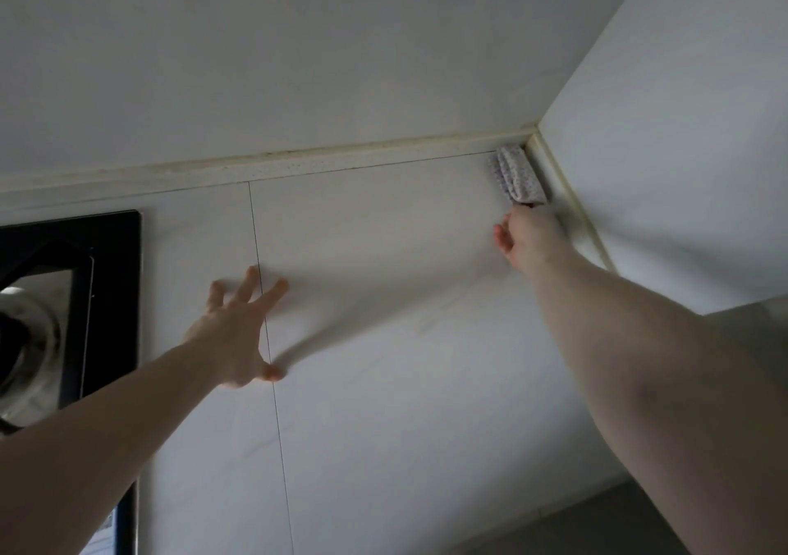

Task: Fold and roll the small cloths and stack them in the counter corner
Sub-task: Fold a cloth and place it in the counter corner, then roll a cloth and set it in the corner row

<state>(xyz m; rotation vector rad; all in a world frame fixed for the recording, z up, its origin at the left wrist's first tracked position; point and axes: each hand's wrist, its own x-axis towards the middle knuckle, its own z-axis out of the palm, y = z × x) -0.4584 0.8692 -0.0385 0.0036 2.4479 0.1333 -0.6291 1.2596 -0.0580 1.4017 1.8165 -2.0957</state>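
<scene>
Speckled roll [516,175] in counter [383,299] corner, long axis along side wall; right hand [528,239] at its near end, grip unclear; left hand [236,333] spread flat.

Rolled dotted cloths [517,174] — counter corner
</scene>
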